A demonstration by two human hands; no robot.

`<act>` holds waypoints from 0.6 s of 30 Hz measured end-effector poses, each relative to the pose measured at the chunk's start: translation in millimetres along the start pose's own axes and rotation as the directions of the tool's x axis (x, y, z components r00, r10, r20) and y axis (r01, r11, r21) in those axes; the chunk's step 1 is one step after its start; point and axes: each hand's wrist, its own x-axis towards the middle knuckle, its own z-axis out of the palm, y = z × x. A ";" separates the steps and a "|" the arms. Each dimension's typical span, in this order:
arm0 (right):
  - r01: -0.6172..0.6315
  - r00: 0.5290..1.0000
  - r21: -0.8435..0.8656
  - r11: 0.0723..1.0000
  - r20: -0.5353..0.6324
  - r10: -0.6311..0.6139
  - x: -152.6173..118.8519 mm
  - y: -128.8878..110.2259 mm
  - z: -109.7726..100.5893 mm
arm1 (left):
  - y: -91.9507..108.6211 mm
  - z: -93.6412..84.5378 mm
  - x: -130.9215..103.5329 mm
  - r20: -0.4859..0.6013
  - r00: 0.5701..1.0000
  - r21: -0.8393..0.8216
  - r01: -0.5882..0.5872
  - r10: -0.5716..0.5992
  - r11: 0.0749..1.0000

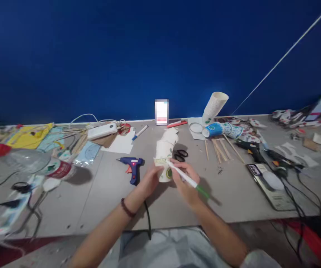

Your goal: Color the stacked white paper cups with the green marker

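Note:
A curved row of joined white paper cups point(164, 149) stretches forward from the middle front of the table, with a green pattern on the nearest one. My left hand point(150, 181) is closed around the left side of the nearest cup. In my right hand point(187, 182) is a white marker with a green end point(187, 176), its tip at the cup's rim. Black scissors point(180, 155) lie just right of the cups. To their left rests a blue hot glue gun point(132, 167) with a small red light lit.
A tilted stack of paper cups point(215, 106), a blue patterned cup row point(223, 129) and wooden sticks point(219, 149) are at back right. A phone point(272, 188) lies near cables on the right. A plastic bottle point(34, 163) lies left. A lit screen point(162, 111) stands behind.

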 end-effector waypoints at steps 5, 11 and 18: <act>-0.002 1.000 -0.029 1.000 -0.003 0.002 -0.8 -1.2 -0.1 | 0.0 -0.6 -0.7 -0.017 1.000 0.008 -0.020 0.021 1.000; -0.028 0.999 -0.052 0.998 -0.023 0.027 -0.1 -2.6 0.6 | 1.2 -0.7 -1.8 -0.018 1.000 0.028 -0.012 0.013 1.000; -0.057 0.998 -0.037 0.998 -0.021 0.056 -0.2 -2.6 0.7 | 2.0 0.9 -3.2 -0.008 1.000 0.037 -0.021 0.021 0.999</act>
